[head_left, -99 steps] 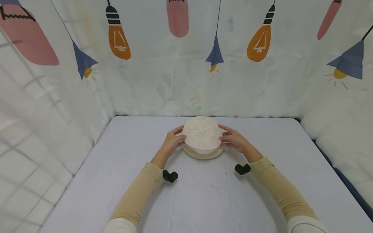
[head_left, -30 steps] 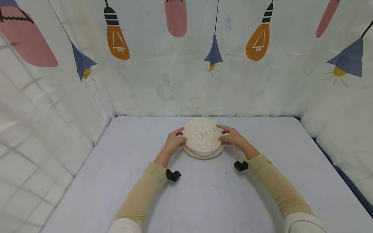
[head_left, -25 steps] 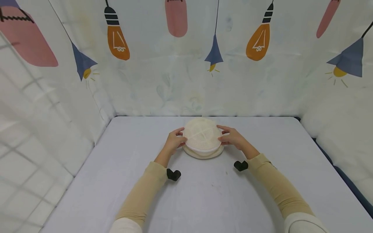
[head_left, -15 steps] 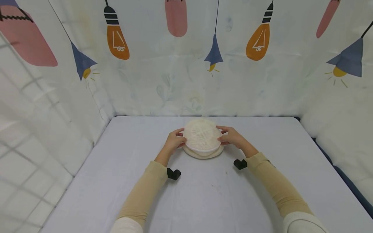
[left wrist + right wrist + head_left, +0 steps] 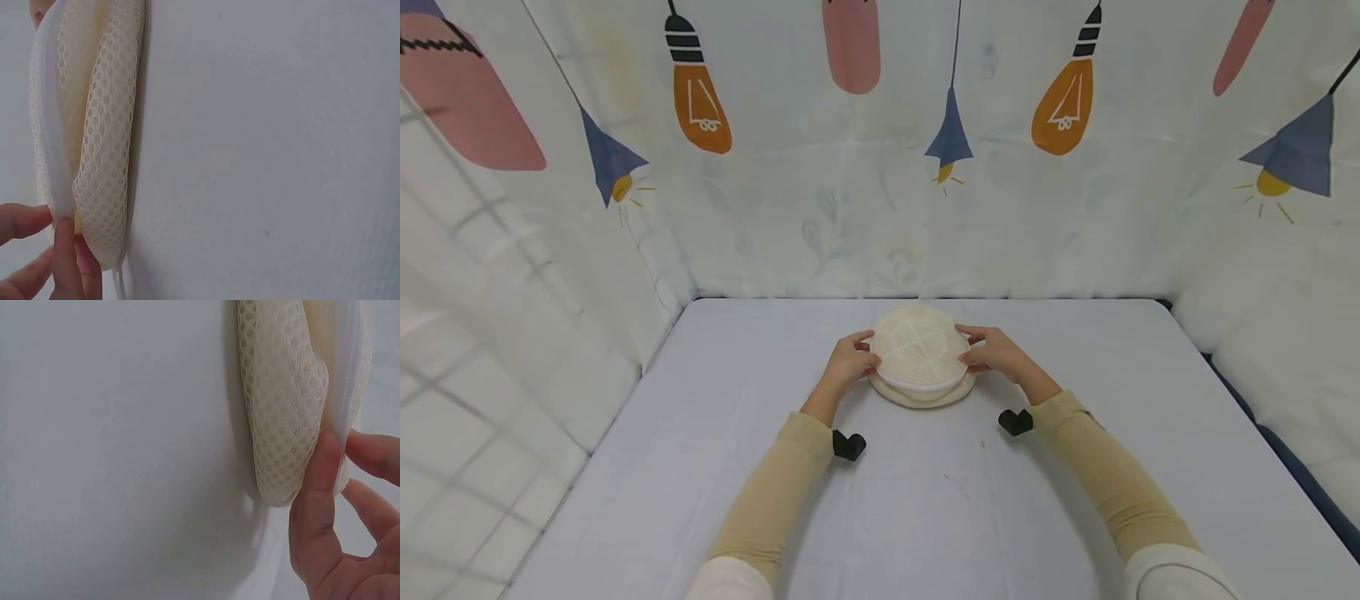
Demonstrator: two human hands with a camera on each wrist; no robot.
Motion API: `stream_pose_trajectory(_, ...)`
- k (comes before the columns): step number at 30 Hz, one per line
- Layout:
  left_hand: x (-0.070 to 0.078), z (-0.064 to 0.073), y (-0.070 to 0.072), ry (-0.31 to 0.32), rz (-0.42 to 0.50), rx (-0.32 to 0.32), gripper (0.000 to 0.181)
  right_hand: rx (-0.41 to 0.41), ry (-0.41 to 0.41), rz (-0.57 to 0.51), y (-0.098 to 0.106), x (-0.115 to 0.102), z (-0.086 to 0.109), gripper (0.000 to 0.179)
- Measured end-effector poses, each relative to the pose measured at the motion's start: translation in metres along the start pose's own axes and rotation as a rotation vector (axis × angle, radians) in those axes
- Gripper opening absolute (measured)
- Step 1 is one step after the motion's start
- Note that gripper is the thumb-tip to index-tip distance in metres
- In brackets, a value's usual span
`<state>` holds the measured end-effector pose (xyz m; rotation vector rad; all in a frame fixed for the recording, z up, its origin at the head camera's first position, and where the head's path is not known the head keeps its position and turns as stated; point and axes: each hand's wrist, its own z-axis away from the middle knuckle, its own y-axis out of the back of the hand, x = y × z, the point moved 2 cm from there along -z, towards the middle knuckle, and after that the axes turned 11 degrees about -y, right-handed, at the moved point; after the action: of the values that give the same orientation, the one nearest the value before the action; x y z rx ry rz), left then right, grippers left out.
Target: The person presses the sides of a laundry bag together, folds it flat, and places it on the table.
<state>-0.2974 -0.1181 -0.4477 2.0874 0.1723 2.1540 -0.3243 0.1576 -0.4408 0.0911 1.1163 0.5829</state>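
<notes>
A round cream mesh laundry bag (image 5: pixel 921 346) with a white rim rests near the table's far edge. Its domed upper part lies above a puffy lower part, with a narrow gap between them. My left hand (image 5: pixel 847 360) pinches the rim on the left side between thumb and fingers. On the opposite side my right hand (image 5: pixel 998 352) pinches the same rim. In the left wrist view, the white rim (image 5: pixel 50 119) stands apart from the honeycomb lower part (image 5: pixel 106 125). The right wrist view shows the fingers (image 5: pixel 322 462) against the rim. The bag's inside is mostly hidden.
A white cloth covers the table (image 5: pixel 925 500). Behind it hangs a pale curtain (image 5: pixel 775 208) printed with lamps and bulbs, which also encloses both sides. A black heart-shaped piece (image 5: pixel 849 446) sits at my left cuff, another black piece (image 5: pixel 1016 422) at my right.
The domed top of the bag has shifted slightly towards me. Both forearms have drawn a little inward. Each hand keeps its pinch on the rim.
</notes>
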Motion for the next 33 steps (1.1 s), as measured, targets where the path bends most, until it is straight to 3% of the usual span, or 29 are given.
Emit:
stream_pose_trajectory(11, 0.001, 0.000, 0.001, -0.013, -0.047, 0.002, 0.067, 0.004, 0.026, 0.020, -0.001, -0.003, -0.003, 0.071)
stream_pose_trajectory(25, 0.005, 0.003, 0.007, -0.021, -0.061, -0.043, 0.068, 0.065, 0.089, 0.218, 0.007, -0.005, 0.002, 0.068)
stream_pose_trajectory(33, 0.010, 0.010, 0.007, -0.085, -0.224, -0.088, 0.065, 0.149, 0.200, 0.395, 0.007, -0.012, 0.012, 0.056)
